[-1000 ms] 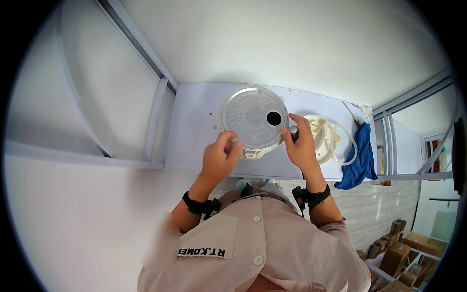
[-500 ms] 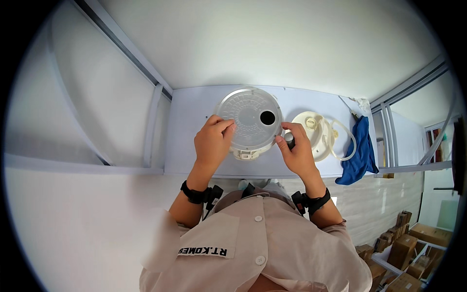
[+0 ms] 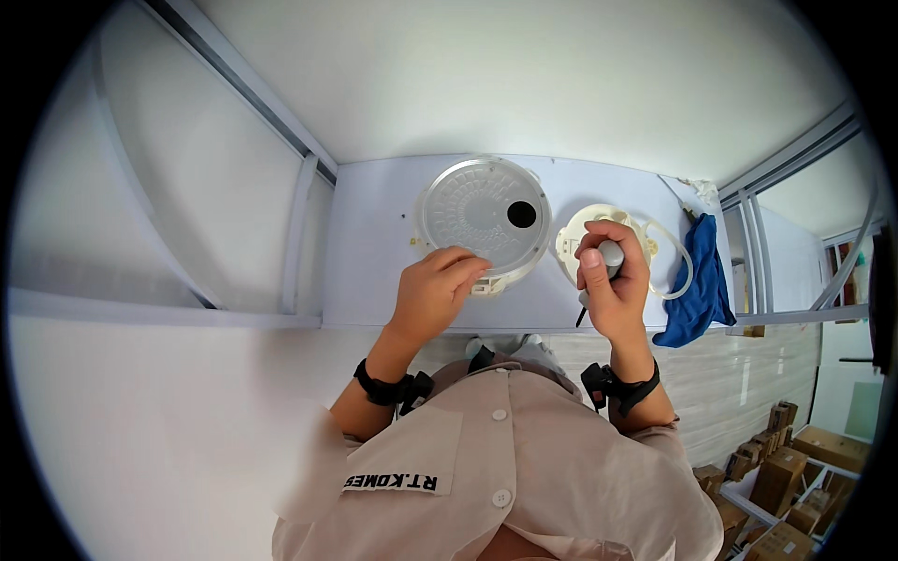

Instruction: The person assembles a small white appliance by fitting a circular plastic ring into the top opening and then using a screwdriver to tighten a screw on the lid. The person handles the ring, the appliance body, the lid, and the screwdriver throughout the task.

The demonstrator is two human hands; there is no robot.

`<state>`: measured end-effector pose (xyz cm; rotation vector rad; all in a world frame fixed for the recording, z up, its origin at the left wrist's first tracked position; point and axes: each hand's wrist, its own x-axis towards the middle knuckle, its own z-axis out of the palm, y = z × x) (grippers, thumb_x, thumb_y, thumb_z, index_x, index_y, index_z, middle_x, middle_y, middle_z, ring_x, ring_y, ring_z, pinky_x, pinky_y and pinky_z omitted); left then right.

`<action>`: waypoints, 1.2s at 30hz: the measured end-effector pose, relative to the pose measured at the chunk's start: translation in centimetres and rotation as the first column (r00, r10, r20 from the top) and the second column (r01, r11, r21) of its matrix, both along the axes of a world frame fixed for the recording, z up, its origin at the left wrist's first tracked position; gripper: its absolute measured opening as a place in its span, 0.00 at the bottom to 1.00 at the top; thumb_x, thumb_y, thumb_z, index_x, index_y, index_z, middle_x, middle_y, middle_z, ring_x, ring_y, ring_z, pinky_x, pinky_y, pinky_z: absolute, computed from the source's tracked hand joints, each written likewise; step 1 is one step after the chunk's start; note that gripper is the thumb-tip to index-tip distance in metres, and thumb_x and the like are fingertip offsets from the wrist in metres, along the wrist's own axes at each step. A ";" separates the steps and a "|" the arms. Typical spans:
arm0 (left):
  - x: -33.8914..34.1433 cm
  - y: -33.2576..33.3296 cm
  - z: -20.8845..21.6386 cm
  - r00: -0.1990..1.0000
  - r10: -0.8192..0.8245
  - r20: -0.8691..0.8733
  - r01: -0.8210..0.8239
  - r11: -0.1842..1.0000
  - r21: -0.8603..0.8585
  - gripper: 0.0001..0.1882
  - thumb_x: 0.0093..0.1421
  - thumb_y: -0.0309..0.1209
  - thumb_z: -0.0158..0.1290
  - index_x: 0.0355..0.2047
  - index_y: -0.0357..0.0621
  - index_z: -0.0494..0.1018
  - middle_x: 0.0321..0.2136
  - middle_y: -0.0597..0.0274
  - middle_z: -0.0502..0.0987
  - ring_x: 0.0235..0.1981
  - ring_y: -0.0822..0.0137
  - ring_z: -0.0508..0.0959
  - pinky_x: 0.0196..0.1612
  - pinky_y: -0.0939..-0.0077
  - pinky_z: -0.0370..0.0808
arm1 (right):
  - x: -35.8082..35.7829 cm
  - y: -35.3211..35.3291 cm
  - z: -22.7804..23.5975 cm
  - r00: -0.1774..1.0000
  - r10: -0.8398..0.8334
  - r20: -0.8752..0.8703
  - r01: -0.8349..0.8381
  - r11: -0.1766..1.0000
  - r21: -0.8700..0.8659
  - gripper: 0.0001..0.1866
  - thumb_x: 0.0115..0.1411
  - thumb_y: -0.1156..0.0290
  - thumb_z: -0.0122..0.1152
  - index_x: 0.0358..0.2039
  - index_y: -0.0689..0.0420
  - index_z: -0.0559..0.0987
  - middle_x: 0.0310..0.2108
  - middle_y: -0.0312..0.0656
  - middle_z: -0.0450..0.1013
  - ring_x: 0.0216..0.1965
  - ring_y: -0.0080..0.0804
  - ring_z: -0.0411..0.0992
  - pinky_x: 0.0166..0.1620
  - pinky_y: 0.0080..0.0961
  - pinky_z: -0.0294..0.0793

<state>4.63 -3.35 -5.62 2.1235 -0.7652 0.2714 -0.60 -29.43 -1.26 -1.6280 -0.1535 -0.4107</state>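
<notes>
A round translucent-grey cover with a raised pattern and one dark round hole (image 3: 482,206) lies on top of a round white appliance part (image 3: 505,283), whose near edge shows below it. At the near edge of the cover is my left hand (image 3: 433,292), its thumb and fingers pinched together. Whatever they hold, if anything, is hidden. My right hand (image 3: 619,285) is wrapped round a screwdriver (image 3: 611,254) with a grey handle. Its dark shaft points down toward the table's near edge, apart from the cover.
Behind my right hand sits a cream round plastic part (image 3: 572,234) with a looped pale hose (image 3: 689,271). A blue cloth (image 3: 697,290) hangs over the right end of the white table (image 3: 365,252). Framed panels flank both sides. Cardboard boxes (image 3: 778,481) stand at the lower right.
My right hand has drawn away from the cover's right edge, to the right, with the screwdriver. My left hand has slid from the cover's left side to its near edge.
</notes>
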 end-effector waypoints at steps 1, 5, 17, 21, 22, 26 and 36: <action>-0.1 0.0 -0.1 1.000 0.004 0.027 -0.004 1.000 0.021 0.07 0.64 0.24 0.63 0.41 0.44 0.86 0.38 0.62 0.85 0.35 0.60 0.85 0.38 0.70 0.82 | -0.1 0.0 0.3 1.000 0.002 0.014 -0.002 1.000 0.002 0.15 0.73 0.67 0.66 0.55 0.59 0.77 0.36 0.34 0.75 0.30 0.16 0.67 0.33 0.17 0.68; -0.3 0.0 0.0 0.998 0.011 0.067 -0.016 0.998 0.068 0.07 0.63 0.24 0.64 0.41 0.45 0.86 0.38 0.63 0.84 0.37 0.61 0.84 0.38 0.69 0.82 | -0.3 -0.1 0.7 0.999 0.009 0.035 -0.009 1.000 0.014 0.15 0.72 0.67 0.66 0.54 0.60 0.77 0.37 0.34 0.75 0.31 0.16 0.68 0.34 0.17 0.68; -0.5 0.0 -0.3 1.000 0.006 0.018 -0.007 0.999 0.051 0.05 0.65 0.25 0.63 0.39 0.45 0.86 0.41 0.65 0.82 0.34 0.64 0.84 0.37 0.70 0.81 | -0.7 -0.1 0.0 0.999 -0.005 0.038 0.004 1.000 0.021 0.14 0.72 0.68 0.67 0.53 0.60 0.77 0.36 0.34 0.74 0.32 0.17 0.67 0.35 0.18 0.68; -0.5 0.1 -0.4 1.000 0.015 0.015 -0.015 0.999 0.052 0.04 0.65 0.25 0.63 0.39 0.44 0.86 0.41 0.64 0.82 0.35 0.64 0.84 0.37 0.70 0.81 | -0.8 -0.1 0.0 1.000 -0.007 0.027 0.006 1.000 0.024 0.14 0.72 0.68 0.67 0.52 0.60 0.78 0.36 0.33 0.74 0.33 0.17 0.67 0.36 0.19 0.68; -0.4 0.1 -0.5 1.000 0.013 0.024 -0.014 0.999 0.052 0.04 0.65 0.25 0.63 0.39 0.43 0.86 0.41 0.64 0.82 0.35 0.63 0.84 0.38 0.70 0.82 | -0.8 0.0 0.0 1.000 -0.007 0.026 0.006 1.000 0.026 0.14 0.72 0.68 0.67 0.52 0.60 0.78 0.36 0.33 0.74 0.33 0.17 0.67 0.36 0.19 0.68; -0.5 0.0 -0.4 1.000 0.012 0.021 -0.013 0.998 0.054 0.05 0.64 0.24 0.63 0.40 0.42 0.86 0.41 0.63 0.82 0.36 0.64 0.84 0.38 0.71 0.82 | -0.9 0.0 -0.1 1.000 -0.008 0.022 0.008 1.000 0.026 0.14 0.72 0.68 0.68 0.52 0.60 0.78 0.37 0.33 0.74 0.33 0.17 0.67 0.37 0.19 0.68; -0.2 0.2 0.0 0.999 -0.017 -0.050 0.020 0.997 0.077 0.06 0.64 0.25 0.65 0.40 0.44 0.87 0.40 0.64 0.83 0.34 0.66 0.85 0.38 0.73 0.82 | -0.8 0.2 -0.2 1.000 -0.013 0.023 0.013 1.000 0.009 0.15 0.70 0.69 0.68 0.52 0.61 0.78 0.35 0.33 0.74 0.34 0.18 0.68 0.37 0.19 0.68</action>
